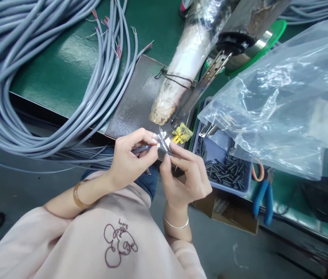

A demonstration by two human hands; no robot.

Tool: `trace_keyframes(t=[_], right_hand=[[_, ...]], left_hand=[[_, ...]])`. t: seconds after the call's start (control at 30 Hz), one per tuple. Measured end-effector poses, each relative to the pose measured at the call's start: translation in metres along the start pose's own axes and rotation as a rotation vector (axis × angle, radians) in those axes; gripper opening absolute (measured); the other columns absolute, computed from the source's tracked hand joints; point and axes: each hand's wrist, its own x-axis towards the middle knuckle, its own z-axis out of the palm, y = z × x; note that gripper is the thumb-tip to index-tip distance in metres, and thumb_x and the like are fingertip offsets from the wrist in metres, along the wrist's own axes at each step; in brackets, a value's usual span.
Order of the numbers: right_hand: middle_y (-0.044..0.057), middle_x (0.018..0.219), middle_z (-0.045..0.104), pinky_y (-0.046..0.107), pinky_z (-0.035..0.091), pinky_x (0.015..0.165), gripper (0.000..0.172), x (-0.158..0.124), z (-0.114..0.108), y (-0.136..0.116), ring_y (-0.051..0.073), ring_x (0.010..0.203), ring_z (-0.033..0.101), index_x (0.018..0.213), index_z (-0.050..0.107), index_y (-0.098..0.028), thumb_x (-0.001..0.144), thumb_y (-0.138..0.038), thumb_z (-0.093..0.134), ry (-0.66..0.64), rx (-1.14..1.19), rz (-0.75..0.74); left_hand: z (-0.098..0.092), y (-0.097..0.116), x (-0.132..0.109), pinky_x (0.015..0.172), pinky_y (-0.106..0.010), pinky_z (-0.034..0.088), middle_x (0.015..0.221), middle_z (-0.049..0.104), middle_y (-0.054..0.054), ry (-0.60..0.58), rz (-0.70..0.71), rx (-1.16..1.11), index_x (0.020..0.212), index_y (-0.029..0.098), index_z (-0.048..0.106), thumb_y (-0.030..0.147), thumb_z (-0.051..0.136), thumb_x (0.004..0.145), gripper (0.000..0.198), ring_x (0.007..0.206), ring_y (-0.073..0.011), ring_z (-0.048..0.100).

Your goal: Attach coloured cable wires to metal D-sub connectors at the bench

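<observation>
My left hand [133, 155] is closed around the end of a grey cable [140, 149], whose thin coloured wires fan out from the cut jacket. Between thumb and finger, my right hand [185, 172] pinches a small multi-pin connector [164, 142], held against those wire ends. White coverings show on some of my fingertips. Just above the connector is the tip of a soldering iron [178, 118], fixed in a slanting holder. A yellow sponge-like piece [183, 133] lies right beside my right fingers. Which wires touch which pins is too small to tell.
Looped grey cables [36, 50] with stripped ends cover the left of the green bench [65, 58]. A plastic-wrapped tube [178, 73] slants over a dark board [131, 100]. To the right are a blue bin [246, 186] of small black tubes, blue-handled pliers [264, 199] and a clear plastic bag [274, 97].
</observation>
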Motion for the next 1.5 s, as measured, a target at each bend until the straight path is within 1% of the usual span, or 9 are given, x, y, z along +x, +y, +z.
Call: trace_keyframes(t=[0.23,0.33,0.43,0.53,0.63,0.83,0.97,1.2,1.5], right_hand=[[0.002,0.096,0.081,0.023,0.063,0.075,0.017,-0.003,-0.003,0.001,0.013,0.083,0.078,0.085,0.065,-0.021,0.084,-0.009,0.077,-0.017,-0.015,-0.015],[-0.001,0.090,0.080,0.021,0.062,0.071,0.017,-0.004,-0.009,-0.001,0.012,0.080,0.077,0.083,0.064,-0.022,0.085,-0.009,0.074,-0.096,0.066,0.108],[-0.001,0.087,0.079,0.021,0.062,0.066,0.013,-0.006,-0.015,-0.005,0.012,0.076,0.077,0.083,0.064,-0.022,0.089,-0.013,0.070,-0.214,0.185,0.278],[-0.001,0.085,0.078,0.019,0.056,0.050,0.005,-0.007,-0.018,-0.009,0.010,0.057,0.071,0.090,0.066,-0.021,0.092,-0.018,0.069,-0.030,0.215,0.342],[-0.005,0.066,0.069,0.019,0.041,0.038,0.007,-0.007,-0.021,-0.013,0.007,0.040,0.056,0.097,0.070,-0.021,0.097,-0.024,0.064,0.166,0.132,0.309],[-0.007,0.060,0.066,0.019,0.042,0.047,0.018,-0.005,-0.023,-0.015,0.005,0.041,0.047,0.107,0.077,-0.028,0.093,-0.022,0.069,-0.141,-0.043,0.086],[-0.007,0.061,0.068,0.018,0.044,0.052,0.018,-0.007,-0.021,-0.014,0.006,0.045,0.050,0.105,0.078,-0.027,0.092,-0.019,0.069,-0.163,-0.057,0.025],[-0.006,0.057,0.064,0.018,0.042,0.046,0.023,-0.002,-0.025,-0.017,0.006,0.041,0.045,0.115,0.077,-0.023,0.096,-0.026,0.064,-0.277,-0.009,0.180],[-0.005,0.063,0.070,0.020,0.043,0.053,0.019,-0.002,-0.026,-0.013,0.007,0.046,0.052,0.111,0.076,-0.025,0.097,-0.024,0.064,-0.272,-0.117,-0.062]], left_hand=[[-0.005,0.005,0.002,0.054,-0.016,0.047,0.070,0.066,0.001,-0.059,-0.175,-0.111,0.074,0.017,0.059,0.014,0.067,0.074,0.008,0.059,-0.0068,0.058],[-0.012,0.009,0.005,0.053,-0.016,0.047,0.064,0.063,0.003,-0.164,-0.320,-0.285,0.079,0.017,0.059,0.014,0.066,0.072,0.010,0.055,-0.0060,0.057],[-0.018,0.010,0.006,0.043,-0.015,0.036,0.055,0.058,0.006,-0.260,-0.450,-0.408,0.075,0.017,0.056,0.016,0.065,0.072,0.010,0.043,-0.0033,0.044],[-0.021,0.009,0.003,0.039,-0.015,0.029,0.054,0.058,0.005,-0.286,-0.509,-0.438,0.075,0.018,0.056,0.017,0.066,0.071,0.011,0.040,-0.0029,0.039],[-0.022,0.010,0.000,0.039,-0.016,0.031,0.055,0.059,0.005,-0.277,-0.519,-0.416,0.074,0.018,0.057,0.016,0.068,0.069,0.012,0.042,-0.0035,0.042],[-0.021,0.014,-0.003,0.041,-0.015,0.032,0.054,0.058,0.006,-0.292,-0.486,-0.432,0.072,0.017,0.059,0.013,0.067,0.068,0.010,0.043,-0.0029,0.042],[-0.023,0.012,-0.005,0.040,-0.017,0.031,0.054,0.057,0.005,-0.290,-0.482,-0.448,0.073,0.017,0.059,0.017,0.066,0.072,0.007,0.041,-0.0035,0.040],[-0.025,0.013,-0.008,0.040,-0.017,0.032,0.053,0.056,0.005,-0.343,-0.528,-0.433,0.074,0.016,0.060,0.020,0.066,0.072,0.007,0.042,-0.0039,0.040],[-0.025,0.010,-0.008,0.042,-0.017,0.033,0.055,0.055,0.006,-0.356,-0.542,-0.450,0.078,0.015,0.063,0.021,0.067,0.075,0.008,0.044,-0.0038,0.042]])
